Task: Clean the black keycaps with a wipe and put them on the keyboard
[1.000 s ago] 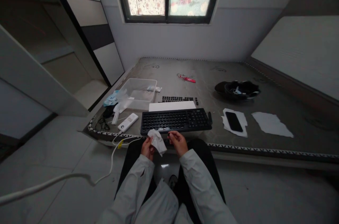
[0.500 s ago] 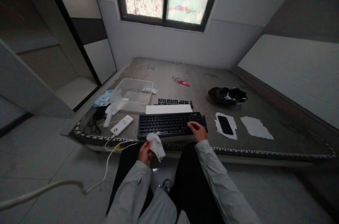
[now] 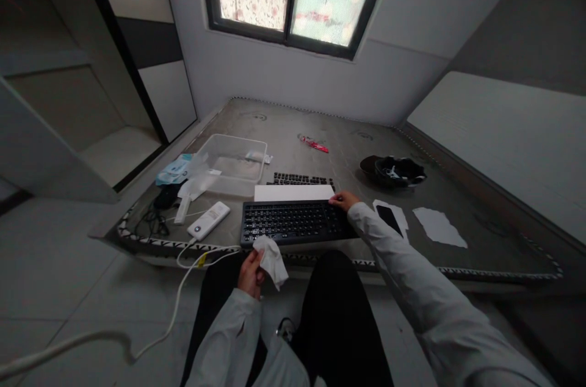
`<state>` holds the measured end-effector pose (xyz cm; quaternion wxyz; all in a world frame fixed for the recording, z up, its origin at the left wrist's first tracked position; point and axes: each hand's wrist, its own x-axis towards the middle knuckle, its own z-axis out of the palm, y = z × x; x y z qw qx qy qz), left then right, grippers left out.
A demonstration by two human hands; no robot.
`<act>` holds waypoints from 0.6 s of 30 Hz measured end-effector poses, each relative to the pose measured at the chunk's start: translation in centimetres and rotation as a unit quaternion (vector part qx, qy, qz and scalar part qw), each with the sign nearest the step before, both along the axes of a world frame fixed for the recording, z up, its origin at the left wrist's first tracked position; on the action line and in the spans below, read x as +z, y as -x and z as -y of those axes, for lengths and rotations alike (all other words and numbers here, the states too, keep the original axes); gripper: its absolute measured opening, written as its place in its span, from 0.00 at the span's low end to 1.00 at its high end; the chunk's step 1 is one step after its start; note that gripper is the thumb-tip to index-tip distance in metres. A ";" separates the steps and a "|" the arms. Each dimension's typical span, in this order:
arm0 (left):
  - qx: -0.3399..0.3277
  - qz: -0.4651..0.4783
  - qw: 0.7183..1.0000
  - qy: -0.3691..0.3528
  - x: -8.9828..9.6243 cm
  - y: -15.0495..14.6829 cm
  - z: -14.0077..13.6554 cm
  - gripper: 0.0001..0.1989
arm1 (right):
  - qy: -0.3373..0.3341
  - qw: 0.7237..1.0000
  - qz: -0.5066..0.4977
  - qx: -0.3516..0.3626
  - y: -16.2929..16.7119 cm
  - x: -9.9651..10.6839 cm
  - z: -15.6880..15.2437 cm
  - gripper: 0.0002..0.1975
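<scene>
A black keyboard lies along the front edge of the mattress. My left hand is closed on a crumpled white tissue, just in front of the keyboard's near left corner. At the keyboard's far right corner is my right hand, its fingers pinched together; whatever they hold, if anything, is too small to make out. Behind the keyboard sits a flat white slab, and beyond that stand rows of small black keycaps.
To the left are a clear plastic bin, a white power strip with its cord, and a blue packet. A phone on white paper, another paper sheet and a dark cap lie right. A red item lies farther back.
My right hand has moved from over the keyboard's right part to its far right corner, and the forearm now partly covers the phone. My left hand keeps the tissue in nearly the same place.
</scene>
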<state>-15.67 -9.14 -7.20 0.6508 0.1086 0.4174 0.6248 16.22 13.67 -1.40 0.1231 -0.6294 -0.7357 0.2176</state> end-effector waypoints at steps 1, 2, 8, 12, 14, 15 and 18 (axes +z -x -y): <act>0.000 0.002 1.000 0.003 0.1 0.0 0.0 0.23 | 0.008 1.000 0.007 0.007 -0.1 0.0 -0.3 0.11; 0.000 0.004 1.000 0.005 0.1 0.1 0.0 0.24 | 0.015 1.000 0.012 0.014 -0.2 0.0 -0.5 0.11; -0.005 0.004 1.000 0.008 -0.5 0.3 -0.2 0.23 | 0.062 0.996 0.030 0.048 -0.3 0.7 -1.2 0.12; -0.006 0.005 1.000 0.001 -0.6 0.2 -0.2 0.22 | 0.076 0.995 0.034 0.048 0.0 1.3 -1.5 0.15; -0.007 0.004 1.000 -0.002 -0.5 0.2 -0.2 0.21 | 0.076 0.996 0.035 0.041 0.1 1.5 -1.5 0.16; -0.010 0.003 1.000 -0.004 -0.5 0.2 -0.2 0.21 | 0.076 0.996 0.033 0.038 0.2 1.6 -1.5 0.17; -0.016 0.000 1.000 -0.008 -0.5 0.3 -0.2 0.21 | 0.079 0.996 0.026 0.033 0.1 1.7 -1.4 0.18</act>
